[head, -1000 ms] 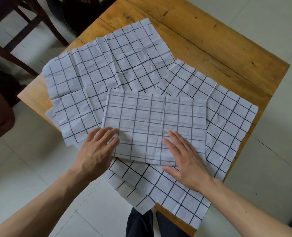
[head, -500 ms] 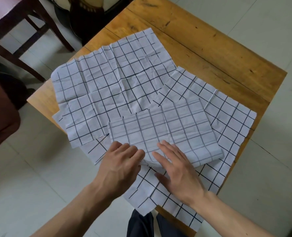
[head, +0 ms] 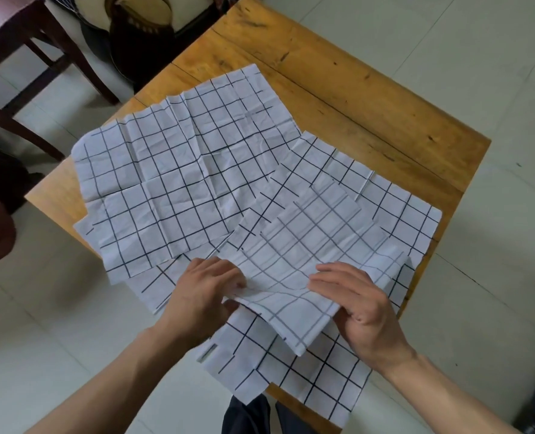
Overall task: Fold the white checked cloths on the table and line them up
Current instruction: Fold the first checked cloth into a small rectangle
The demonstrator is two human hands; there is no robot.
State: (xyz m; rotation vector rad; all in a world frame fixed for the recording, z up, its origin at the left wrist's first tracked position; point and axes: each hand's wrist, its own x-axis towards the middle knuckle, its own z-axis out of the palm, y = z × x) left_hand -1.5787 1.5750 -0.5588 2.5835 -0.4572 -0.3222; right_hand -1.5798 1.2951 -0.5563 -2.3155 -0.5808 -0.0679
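At six o'clock on the table, both hands pinch the folded cloth: left hand on its near-left corner, right hand on its near edge. Thin, limp, light fabric; it looks best held by corners to stay square.

A lived-in home, a dining corner by the look of it: a worn wooden counter on pale floor tiles, a dark wooden chair alongside.
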